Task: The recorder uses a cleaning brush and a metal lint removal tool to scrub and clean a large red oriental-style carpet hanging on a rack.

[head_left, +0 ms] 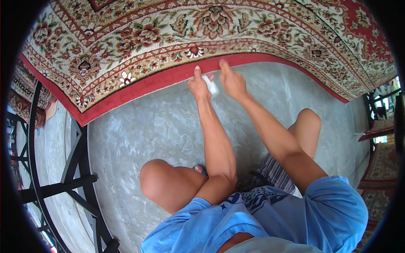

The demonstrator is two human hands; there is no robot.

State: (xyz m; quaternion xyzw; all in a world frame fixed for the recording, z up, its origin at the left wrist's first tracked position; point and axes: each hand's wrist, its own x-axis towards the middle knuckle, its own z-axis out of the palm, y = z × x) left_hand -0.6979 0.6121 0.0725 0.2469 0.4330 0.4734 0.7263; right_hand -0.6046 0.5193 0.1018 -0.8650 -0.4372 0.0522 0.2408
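A large patterned rug (145, 38), cream, red and green with flowers, hangs or lies ahead of me, its plain red border (147, 86) facing me. My left hand (198, 85) pinches that border, thumb on top and fingers partly hidden. Against its right side is a small white object (212, 86), whose kind I cannot make out. Just to the right, my right hand (234, 84) is closed, with a slightly blurred fingertip reaching up over the red border. What its fingers hold, if anything, is too small to see.
Grey polished concrete floor (126, 147) lies beneath my bent legs. A black metal frame (80, 177) stands at my left. More patterned rugs (382, 164) are at the far right, and others (29, 90) at the left beyond the frame.
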